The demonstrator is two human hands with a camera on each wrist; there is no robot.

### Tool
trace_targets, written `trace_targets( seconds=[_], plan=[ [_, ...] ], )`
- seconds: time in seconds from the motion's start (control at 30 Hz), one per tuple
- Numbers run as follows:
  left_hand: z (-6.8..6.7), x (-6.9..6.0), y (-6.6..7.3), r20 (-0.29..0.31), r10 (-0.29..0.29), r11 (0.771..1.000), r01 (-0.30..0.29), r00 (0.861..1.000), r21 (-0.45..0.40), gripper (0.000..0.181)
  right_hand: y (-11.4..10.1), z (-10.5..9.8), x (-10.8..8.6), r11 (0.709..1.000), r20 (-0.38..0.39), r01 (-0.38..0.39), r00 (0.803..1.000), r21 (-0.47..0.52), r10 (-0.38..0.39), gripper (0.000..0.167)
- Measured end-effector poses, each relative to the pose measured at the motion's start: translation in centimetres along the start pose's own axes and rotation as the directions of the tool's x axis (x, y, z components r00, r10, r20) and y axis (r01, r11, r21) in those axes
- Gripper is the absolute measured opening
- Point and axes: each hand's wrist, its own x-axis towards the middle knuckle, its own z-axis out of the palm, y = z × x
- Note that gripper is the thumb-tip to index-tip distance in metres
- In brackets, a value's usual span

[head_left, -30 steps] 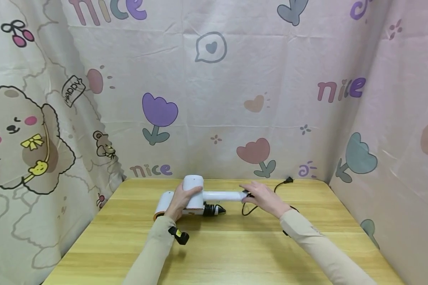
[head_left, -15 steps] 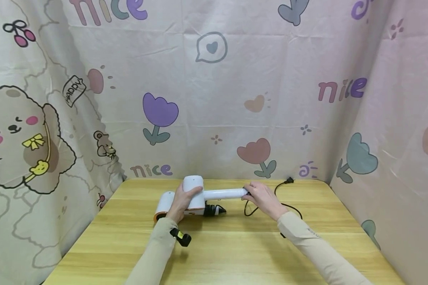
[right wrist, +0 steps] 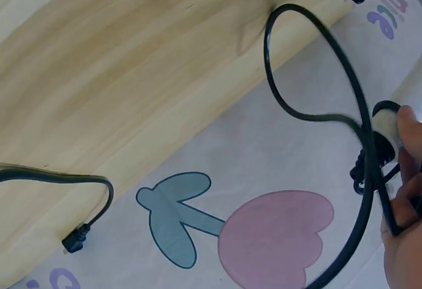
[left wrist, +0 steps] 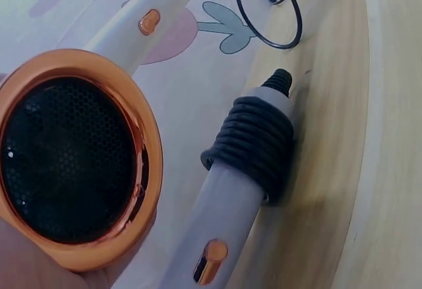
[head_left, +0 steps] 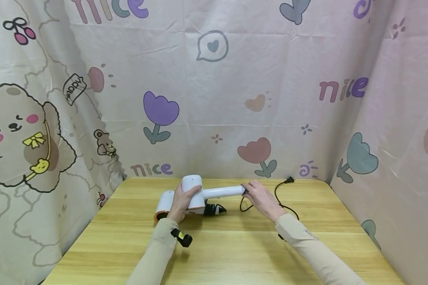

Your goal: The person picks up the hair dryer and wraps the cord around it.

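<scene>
My left hand [head_left: 180, 202] grips the head of a white hair dryer [head_left: 192, 185], thumb over the barrel. In the left wrist view its copper rim and dark mesh [left wrist: 69, 160] face the camera. The handle [head_left: 222, 192] points right, tilted slightly up. At the handle's end my right hand [head_left: 264, 200] holds the black power cord [right wrist: 343, 58] in curled fingers, partly cut off in the right wrist view. Some cord is wrapped around the handle's base there. Below lies a second white hair dryer [head_left: 164, 202], its cord [left wrist: 254, 137] wound in tight coils around its handle.
The free cord loops down to the wooden table [head_left: 214, 253] and ends in a black plug [head_left: 289, 180] near the back edge. A patterned cloth [head_left: 214, 99] hangs behind the table and along both sides.
The right hand has shifted slightly left and closed in around the handle's end. That end of the hair dryer has tilted up. The hanging cord loop has changed shape.
</scene>
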Motion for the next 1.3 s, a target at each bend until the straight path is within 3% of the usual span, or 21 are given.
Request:
trace_targets(
  seconds=[0.27,0.5,0.6,0.73,0.83,0.9,0.97,1.07,1.17,1.23,1.3],
  plan=[
    [0.5,-0.2,0.7,-0.011,-0.009,1.000,0.008,1.000,-0.023,0.085,0.2,-0.1,0.2,0.998,-0.013,0.003,1.000,-0.055,-0.004,0.032],
    [0.9,-0.2,0.9,-0.014,-0.024,0.999,0.024,1.000,-0.040,0.088,0.4,0.1,0.2,0.997,-0.040,-0.068,0.997,-0.025,0.067,0.036],
    [1.1,-0.2,0.9,-0.019,-0.034,0.998,0.033,0.999,-0.052,0.089,0.2,0.2,0.1,0.996,-0.092,-0.094,0.992,-0.013,0.092,0.037],
    [1.3,-0.6,1.0,-0.043,-0.043,0.996,0.040,0.998,-0.081,0.086,-0.3,0.4,0.4,0.986,-0.180,-0.165,0.969,0.027,0.167,0.029],
    [1.7,-0.8,1.0,-0.078,-0.045,0.994,0.037,0.996,-0.102,0.084,-0.7,0.4,0.7,0.948,-0.206,-0.292,0.927,0.126,0.313,0.017],
    [2.0,-0.8,0.9,-0.104,-0.047,0.993,0.035,0.993,-0.115,0.084,-1.0,0.4,0.8,0.886,-0.192,-0.399,0.875,0.237,0.445,0.017],
    [2.3,-0.9,1.0,-0.126,-0.051,0.991,0.035,0.991,-0.128,0.085,-1.2,0.4,1.0,0.796,-0.146,-0.500,0.808,0.339,0.570,0.019],
    [2.7,-0.9,1.1,-0.144,-0.055,0.989,0.034,0.988,-0.144,0.086,-1.4,0.2,1.4,0.614,-0.035,-0.625,0.686,0.482,0.726,0.021],
    [2.8,-0.9,1.1,-0.153,-0.063,0.987,0.039,0.986,-0.155,0.086,-1.4,-0.2,1.9,0.426,0.089,-0.682,0.583,0.595,0.808,0.023],
    [2.8,-0.8,1.1,-0.153,-0.065,0.986,0.040,0.986,-0.162,0.084,-1.4,-0.5,2.2,0.334,0.147,-0.684,0.543,0.649,0.827,0.025],
    [2.8,-0.8,1.1,-0.150,-0.069,0.985,0.043,0.986,-0.167,0.083,-1.3,-0.6,2.3,0.276,0.186,-0.683,0.521,0.676,0.833,0.027]
  ],
)
